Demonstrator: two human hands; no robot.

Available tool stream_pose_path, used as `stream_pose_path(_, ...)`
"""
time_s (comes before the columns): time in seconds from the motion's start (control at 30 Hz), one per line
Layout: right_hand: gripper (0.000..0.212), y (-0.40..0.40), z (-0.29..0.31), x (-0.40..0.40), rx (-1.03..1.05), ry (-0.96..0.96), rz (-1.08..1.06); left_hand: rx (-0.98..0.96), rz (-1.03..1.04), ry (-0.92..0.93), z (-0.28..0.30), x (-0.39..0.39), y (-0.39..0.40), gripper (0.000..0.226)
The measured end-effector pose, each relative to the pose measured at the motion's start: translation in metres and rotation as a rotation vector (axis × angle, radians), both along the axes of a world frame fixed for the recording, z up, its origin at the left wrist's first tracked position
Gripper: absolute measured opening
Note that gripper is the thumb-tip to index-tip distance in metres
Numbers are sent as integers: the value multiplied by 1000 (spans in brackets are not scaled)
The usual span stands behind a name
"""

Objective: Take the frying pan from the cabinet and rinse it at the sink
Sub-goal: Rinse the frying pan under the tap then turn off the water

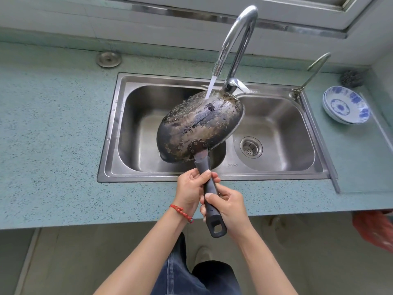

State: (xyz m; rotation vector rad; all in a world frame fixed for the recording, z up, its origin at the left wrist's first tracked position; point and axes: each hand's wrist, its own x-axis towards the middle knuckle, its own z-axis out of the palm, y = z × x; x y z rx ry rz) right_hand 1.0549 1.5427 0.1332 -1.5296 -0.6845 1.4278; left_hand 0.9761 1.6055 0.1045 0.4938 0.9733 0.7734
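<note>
A single wide-angle camera on the person's head looks steeply down and forward over a double sink (276, 167) and counter (53, 145), both hands close below, window frame (276, 9) at the top edge.

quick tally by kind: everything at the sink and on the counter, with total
Frying pan: 1
Faucets: 2
Sink basins: 2
Blue-and-white bowl stack: 1, bowl count unclear
Steel scrubber: 1
Round metal cap: 1
Total: 8
</note>
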Motion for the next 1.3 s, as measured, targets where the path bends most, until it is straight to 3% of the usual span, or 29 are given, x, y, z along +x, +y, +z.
stream_pose_path(0.3,16,-1,2,-5,-20,-95,4,-88,60,-139,-4,-2,-4,17)
stream_pose_path(0.47,22,-1,4,-5,-21,-79,7,-67,51,-119,-2,-3,-5,17)
stream_pose_path(0.6,4,-2,8,-2,-1,33,3,4,18,-12,-3,-2,-4,13)
stream_pose_path(0.73,15,-3,10,-1,22,175,2,72,20,91,8,-3,-5,12)
stream_pose_path(1.07,15,-8,9,-6,67,508,-51,214,32,263,24,-4,-6,6)
stream_pose_path(1.3,15,-12,6,-10,57,532,-49,212,38,266,20,-8,-11,9)
